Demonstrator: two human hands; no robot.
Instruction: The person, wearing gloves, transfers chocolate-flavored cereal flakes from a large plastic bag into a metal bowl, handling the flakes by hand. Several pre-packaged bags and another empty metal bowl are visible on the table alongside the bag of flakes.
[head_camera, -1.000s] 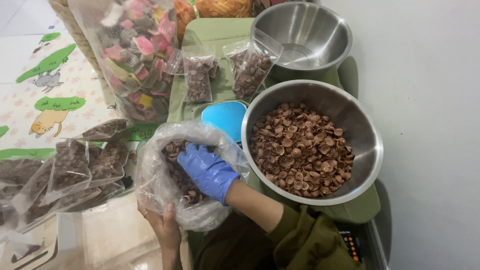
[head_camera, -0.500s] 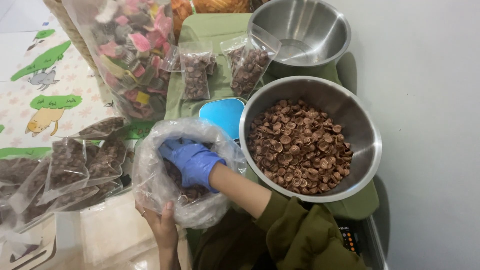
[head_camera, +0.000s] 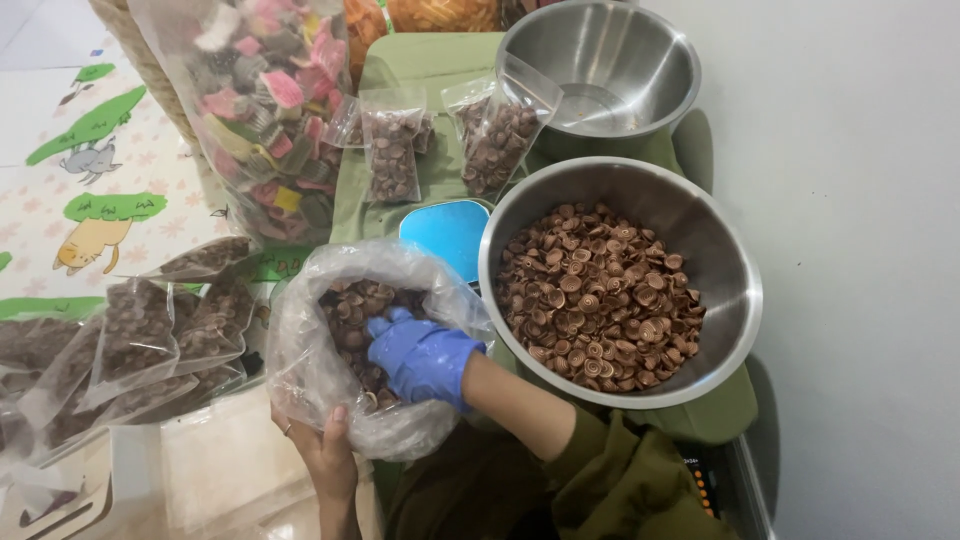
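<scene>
Scooping is being done: the gloved right hand is being cupped around cookies inside the bag, lower centre, gripped underneath by the left hand. Lifting toward the bowl likely comes next.

A clear plastic bag sits open at the near left — crinkled, mouth rolled wide, just beside the rim of a large steel bowl. Inside lies a heap of small brown cone-shaped snacks with spiral ridges, filling the lower part of the bag — loose and jumbled, some showing through the cloudy film.
</scene>
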